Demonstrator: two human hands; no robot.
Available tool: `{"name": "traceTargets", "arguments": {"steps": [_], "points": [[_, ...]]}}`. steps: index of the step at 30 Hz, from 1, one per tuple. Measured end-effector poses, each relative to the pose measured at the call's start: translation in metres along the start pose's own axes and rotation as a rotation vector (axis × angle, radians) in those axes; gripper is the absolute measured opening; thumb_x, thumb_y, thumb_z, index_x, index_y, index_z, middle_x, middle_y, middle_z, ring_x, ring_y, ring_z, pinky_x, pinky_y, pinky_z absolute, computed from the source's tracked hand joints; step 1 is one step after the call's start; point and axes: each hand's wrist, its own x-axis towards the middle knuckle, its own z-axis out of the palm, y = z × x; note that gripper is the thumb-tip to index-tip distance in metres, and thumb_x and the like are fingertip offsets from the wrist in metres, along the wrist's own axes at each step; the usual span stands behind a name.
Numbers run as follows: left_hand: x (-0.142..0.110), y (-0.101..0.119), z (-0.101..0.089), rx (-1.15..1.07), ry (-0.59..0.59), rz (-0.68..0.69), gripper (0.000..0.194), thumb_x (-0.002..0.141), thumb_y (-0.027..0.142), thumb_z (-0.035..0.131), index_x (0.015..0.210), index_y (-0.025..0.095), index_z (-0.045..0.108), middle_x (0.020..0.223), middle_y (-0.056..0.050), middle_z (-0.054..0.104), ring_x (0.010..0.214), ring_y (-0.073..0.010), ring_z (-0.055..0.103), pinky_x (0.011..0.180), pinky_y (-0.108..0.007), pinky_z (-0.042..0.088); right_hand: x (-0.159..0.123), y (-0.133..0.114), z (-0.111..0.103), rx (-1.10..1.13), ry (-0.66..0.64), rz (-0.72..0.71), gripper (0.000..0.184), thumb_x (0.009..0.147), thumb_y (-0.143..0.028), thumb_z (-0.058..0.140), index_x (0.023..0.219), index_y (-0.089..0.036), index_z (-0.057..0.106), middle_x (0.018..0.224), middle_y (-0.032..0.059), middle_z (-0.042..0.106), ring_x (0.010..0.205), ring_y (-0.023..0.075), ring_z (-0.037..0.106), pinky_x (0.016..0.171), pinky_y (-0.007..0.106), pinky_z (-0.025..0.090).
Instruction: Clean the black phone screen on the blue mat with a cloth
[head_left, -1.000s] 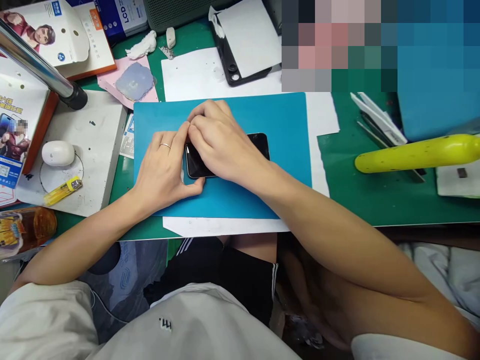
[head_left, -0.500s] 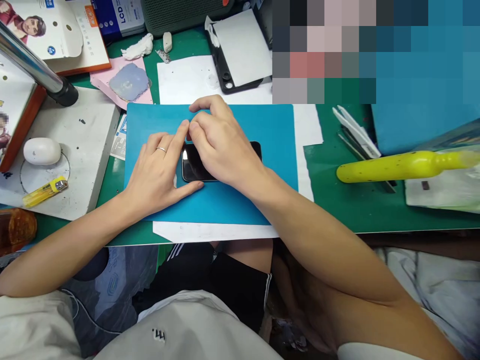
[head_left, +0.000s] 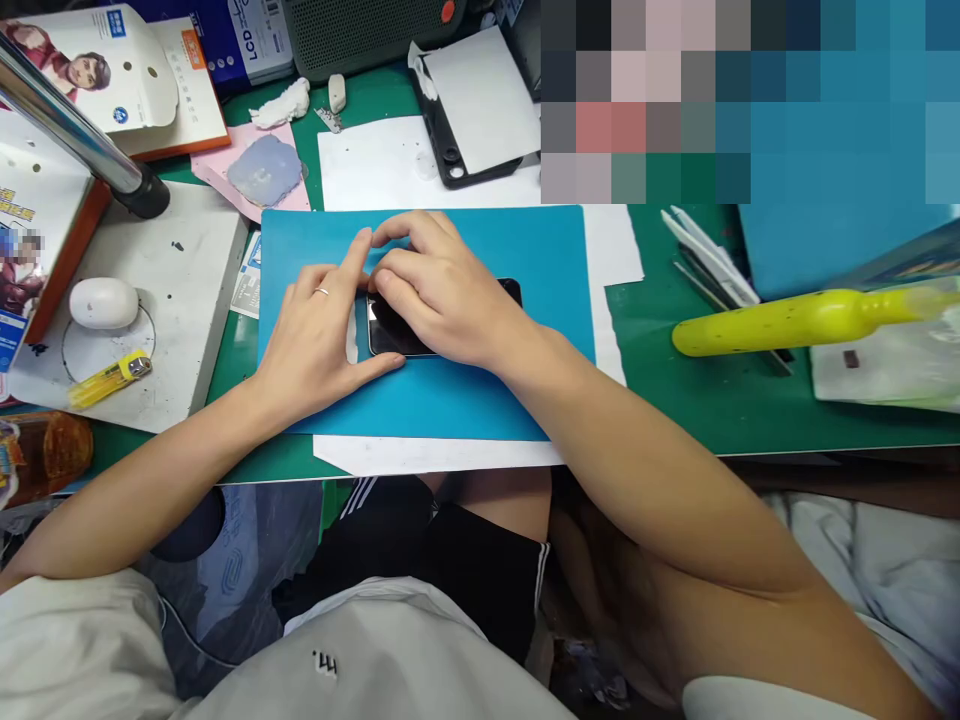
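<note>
A black smartphone (head_left: 397, 330) lies screen up on a blue mat (head_left: 442, 405), its middle covered by my right hand. My left hand (head_left: 311, 330) rests on the mat around the phone's left end, fingers stretched out and thumb reaching to the lower edge. Over the phone arches my right hand (head_left: 450, 290), its thumb and forefinger closed together at the upper left corner. Whatever lies between those fingertips is hidden. The tips of both hands nearly meet there.
A white block on the left bears a white earbud case (head_left: 103, 303) and a yellow lighter (head_left: 110, 379). A metal pole (head_left: 82, 120) rises behind. On the right lies a yellow bottle (head_left: 780, 322). A black tray with a white sheet (head_left: 484, 100) sits at the back.
The right hand's fingers have shifted slightly down at the phone's upper left corner. The left forefinger is raised a little straighter. The whole view has shifted slightly.
</note>
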Motion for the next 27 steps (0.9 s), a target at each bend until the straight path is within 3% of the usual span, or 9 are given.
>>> {"name": "traceTargets", "arguments": {"steps": [19, 27], "points": [[0.0018, 0.0039, -0.0005, -0.030, -0.001, -0.056, 0.114, 0.085, 0.080, 0.077, 0.175, 0.030, 0.027, 0.145, -0.013, 0.070, 0.138, -0.0440, 0.059, 0.122, -0.066, 0.041, -0.0009, -0.0005, 0.0051, -0.038, -0.017, 0.016, 0.044, 0.116, -0.045, 0.030, 0.113, -0.029, 0.071, 0.137, 0.0127, 0.069, 0.133, 0.0357, 0.060, 0.120, 0.062, 0.048], [0.0026, 0.0048, -0.0016, -0.060, 0.003, -0.062, 0.116, 0.082, 0.079, 0.080, 0.174, 0.031, 0.028, 0.145, -0.014, 0.069, 0.138, -0.0444, 0.059, 0.119, -0.066, 0.046, 0.0005, 0.0007, 0.0033, 0.000, -0.025, 0.026, 0.045, 0.116, -0.053, 0.027, 0.120, -0.031, 0.066, 0.141, 0.0122, 0.066, 0.139, 0.0361, 0.056, 0.125, 0.064, 0.043]]}}
